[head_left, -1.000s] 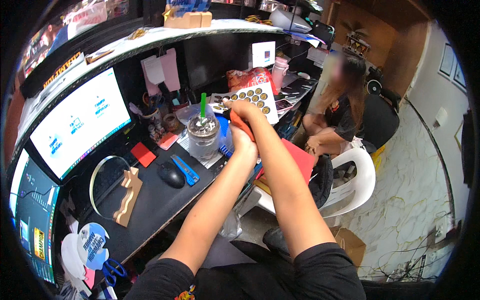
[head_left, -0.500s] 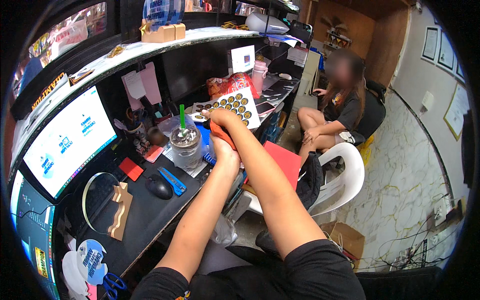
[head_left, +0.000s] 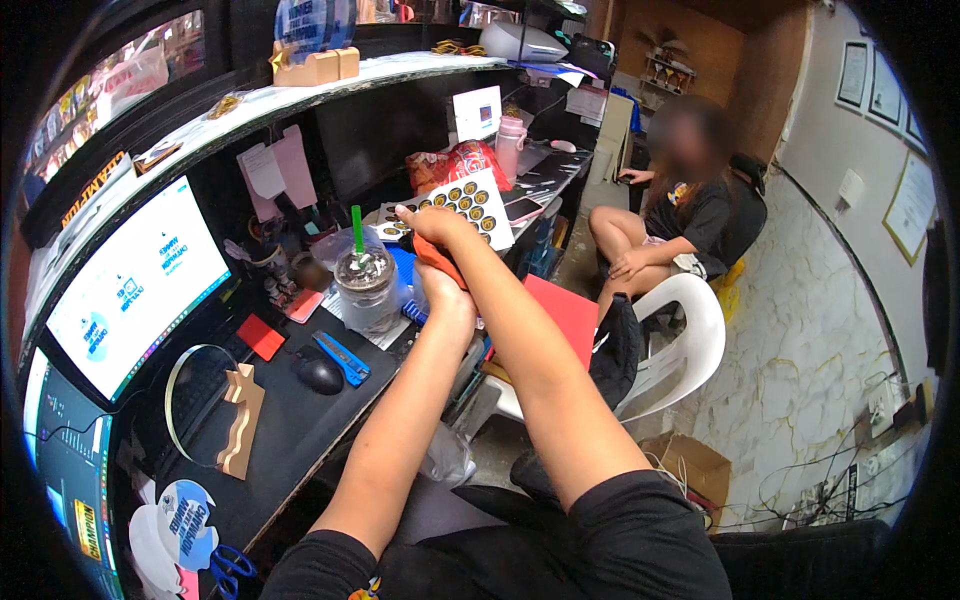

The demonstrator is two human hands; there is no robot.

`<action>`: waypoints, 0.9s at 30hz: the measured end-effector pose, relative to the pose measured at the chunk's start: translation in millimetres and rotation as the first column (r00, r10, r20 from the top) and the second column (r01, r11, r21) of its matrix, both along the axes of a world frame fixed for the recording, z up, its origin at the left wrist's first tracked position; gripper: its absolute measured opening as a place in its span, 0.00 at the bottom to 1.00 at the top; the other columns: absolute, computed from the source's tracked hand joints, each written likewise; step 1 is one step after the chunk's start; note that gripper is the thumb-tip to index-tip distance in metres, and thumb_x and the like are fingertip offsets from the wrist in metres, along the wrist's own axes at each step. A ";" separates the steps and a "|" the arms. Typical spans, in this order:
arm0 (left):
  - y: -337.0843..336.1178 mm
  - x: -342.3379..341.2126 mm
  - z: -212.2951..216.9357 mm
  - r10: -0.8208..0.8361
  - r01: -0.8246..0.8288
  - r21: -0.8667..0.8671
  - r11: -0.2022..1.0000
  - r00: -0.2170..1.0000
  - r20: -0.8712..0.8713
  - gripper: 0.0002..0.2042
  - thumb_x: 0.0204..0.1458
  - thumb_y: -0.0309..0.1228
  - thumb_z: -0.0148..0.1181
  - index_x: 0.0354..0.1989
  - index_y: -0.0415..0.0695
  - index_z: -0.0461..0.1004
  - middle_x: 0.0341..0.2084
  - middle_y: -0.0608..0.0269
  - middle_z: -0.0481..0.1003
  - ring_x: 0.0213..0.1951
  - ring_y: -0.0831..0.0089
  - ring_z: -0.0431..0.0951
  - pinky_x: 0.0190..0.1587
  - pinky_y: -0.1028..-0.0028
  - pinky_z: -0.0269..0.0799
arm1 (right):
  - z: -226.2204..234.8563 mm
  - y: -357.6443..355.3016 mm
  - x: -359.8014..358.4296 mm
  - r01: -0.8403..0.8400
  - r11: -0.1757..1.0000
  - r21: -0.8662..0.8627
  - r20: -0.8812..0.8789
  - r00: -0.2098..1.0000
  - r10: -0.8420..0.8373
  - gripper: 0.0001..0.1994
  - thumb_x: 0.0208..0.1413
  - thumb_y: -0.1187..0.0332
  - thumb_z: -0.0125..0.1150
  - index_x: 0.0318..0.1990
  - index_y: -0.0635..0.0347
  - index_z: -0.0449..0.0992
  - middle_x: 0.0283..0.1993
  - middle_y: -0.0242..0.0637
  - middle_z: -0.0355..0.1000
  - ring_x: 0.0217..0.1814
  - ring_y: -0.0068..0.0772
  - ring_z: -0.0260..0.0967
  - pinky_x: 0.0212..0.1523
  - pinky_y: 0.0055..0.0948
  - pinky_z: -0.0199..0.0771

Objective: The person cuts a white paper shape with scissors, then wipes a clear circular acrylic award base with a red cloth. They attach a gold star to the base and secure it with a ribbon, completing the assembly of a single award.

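Observation:
Both my arms reach forward over the right part of the desk, with the hands together. Pressed between them is an orange piece with a dark edge [head_left: 436, 260]; its kind is hard to make out. My right hand [head_left: 443, 224] lies over it, closed, the thumb pointing left and the other fingers hidden. Below, my left hand [head_left: 446, 298] closes against the same orange piece, its fingertips out of sight. Just beyond the hands is a white sheet of round black-and-gold stickers [head_left: 470, 203]. To their left stands a clear plastic cup [head_left: 367, 290] with a green straw.
Nearer on the desk are a blue box cutter [head_left: 342, 358], a black mouse [head_left: 318, 371], a clear round plaque with a wooden base [head_left: 240, 420] and blue scissors [head_left: 232, 570]. A white plastic chair [head_left: 690, 350] holds a red folder [head_left: 558, 318]. Another person [head_left: 680, 220] sits beyond it.
The whole view has shifted slightly left. My hands stay together around the orange piece, with little visible movement.

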State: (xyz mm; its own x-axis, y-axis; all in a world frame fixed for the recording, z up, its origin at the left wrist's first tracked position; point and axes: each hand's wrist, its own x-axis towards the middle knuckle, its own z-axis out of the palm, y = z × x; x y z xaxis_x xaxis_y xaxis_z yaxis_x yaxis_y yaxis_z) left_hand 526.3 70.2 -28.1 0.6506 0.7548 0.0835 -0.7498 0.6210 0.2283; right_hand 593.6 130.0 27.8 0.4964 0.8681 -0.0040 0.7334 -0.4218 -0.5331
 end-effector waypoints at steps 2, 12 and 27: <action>3.0 1.9 -1.9 0.018 -0.016 0.044 0.999 0.999 -0.042 0.25 0.63 0.53 0.32 0.56 0.50 0.66 0.49 0.57 0.73 0.44 0.62 0.77 0.45 0.60 0.76 | -0.1 -3.0 -1.7 0.033 0.999 0.005 0.048 0.998 -0.033 0.42 0.58 0.33 0.39 0.56 0.68 0.71 0.61 0.54 0.67 0.65 0.51 0.63 0.64 0.41 0.60; -6.9 -9.0 8.1 0.031 -0.029 0.130 0.991 0.999 -0.014 0.25 0.63 0.53 0.34 0.59 0.50 0.63 0.49 0.56 0.72 0.44 0.59 0.77 0.46 0.53 0.76 | -3.8 -8.8 -8.6 0.024 1.000 0.012 0.099 0.995 -0.025 0.38 0.60 0.35 0.36 0.53 0.63 0.75 0.59 0.50 0.69 0.62 0.49 0.66 0.62 0.41 0.63; -0.7 -2.9 -8.6 0.097 -0.095 0.134 0.986 0.995 -0.014 0.19 0.64 0.47 0.40 0.53 0.49 0.67 0.45 0.61 0.74 0.41 0.66 0.78 0.43 0.65 0.76 | 4.7 -16.9 -14.1 0.028 0.999 0.020 0.128 0.991 -0.030 0.41 0.62 0.36 0.29 0.52 0.69 0.74 0.58 0.53 0.69 0.62 0.50 0.66 0.63 0.41 0.62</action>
